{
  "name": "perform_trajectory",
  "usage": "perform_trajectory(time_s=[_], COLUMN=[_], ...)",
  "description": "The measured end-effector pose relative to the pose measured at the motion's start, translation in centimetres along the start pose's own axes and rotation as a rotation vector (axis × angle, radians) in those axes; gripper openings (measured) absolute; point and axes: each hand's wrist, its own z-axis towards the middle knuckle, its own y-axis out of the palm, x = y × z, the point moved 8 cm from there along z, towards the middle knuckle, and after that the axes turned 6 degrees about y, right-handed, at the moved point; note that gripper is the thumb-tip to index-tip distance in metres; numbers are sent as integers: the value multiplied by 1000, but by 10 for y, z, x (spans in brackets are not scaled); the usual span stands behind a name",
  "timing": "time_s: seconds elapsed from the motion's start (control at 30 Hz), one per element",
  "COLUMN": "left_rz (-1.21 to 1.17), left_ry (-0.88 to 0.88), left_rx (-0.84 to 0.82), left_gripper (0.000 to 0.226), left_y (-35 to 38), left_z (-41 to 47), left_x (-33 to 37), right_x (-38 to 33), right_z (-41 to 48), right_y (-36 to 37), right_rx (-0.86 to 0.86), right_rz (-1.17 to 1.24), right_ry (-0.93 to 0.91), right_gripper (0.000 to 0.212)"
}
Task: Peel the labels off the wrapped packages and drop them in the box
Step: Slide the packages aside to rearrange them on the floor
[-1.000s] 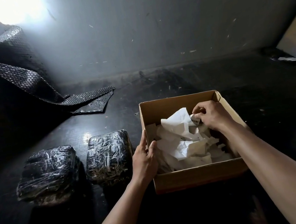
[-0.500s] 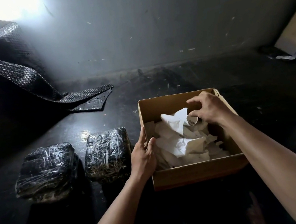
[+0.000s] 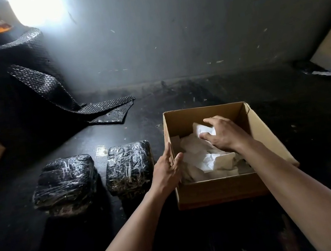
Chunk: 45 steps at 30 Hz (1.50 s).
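Both hands are at the cardboard box (image 3: 219, 190) near the front edge of the bench (image 3: 286, 107). The left hand (image 3: 167, 171) clasps the box's left wall, thumb inside and fingers outside, steadying it. The right hand (image 3: 225, 134) is down inside, its fingers spread loosely over a white label (image 3: 202, 129) on top of the heap of peeled paper (image 3: 204, 162). A moment ago that hand was pinching the label and holding it up above the pile; now it has lowered and the fingers have opened, so the label looks let go or nearly so, though I cannot tell whether a fingertip is stuck to it. That would put one more label in the box. Two wrapped packages (image 3: 129, 168) lie side by side just left of the box, toward the bench's front left, shiny with film; no label shows on their tops from here. Black bubble wrap (image 3: 102, 109) trails off toward the back left corner.
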Motion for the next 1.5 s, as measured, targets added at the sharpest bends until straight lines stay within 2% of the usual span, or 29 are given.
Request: perform_trajectory(time_s=[0.27,0.37,0.47,0.6,0.7,0.8,0.93,1.1,1.3,1.5], left_rz=[63,62,182,451,646,775,807,781,829,806], left_ry=[12,-10,-89,-252,-367,-420,-429,-452,-446,-426], left_rx=[90,160,175,42,-148,-255,-317,-325,-322,-377], left_gripper=[55,42,47,67,80,82,86,88,88,85], left_y=[-45,-66,-83,-97,-94,-94,-95,-99,-100,-105], left_z=[-38,-74,-111,-147,-172,-190,-200,-201,-201,-200], left_x=[-10,-40,-86,-141,-171,-190,-201,-206,-211,-209], right_x=[-62,-96,-133,-170,-175,-163,-142,-128,-121,-124], right_z=[-15,-20,-26,-32,-34,-36,-34,-30,-19,-21], right_y=[19,35,57,103,144,178,212,217,227,233], right_rx=[-13,-39,-87,-166,-204,-248,-291,-269,-295,-346], right_rz=[-14,27,52,85,130,114,143,357,578,676], right_ry=[-90,-137,-181,-173,-39,139,272,329,328,328], right_gripper=[62,61,62,61,71,86,101,116,138,147])
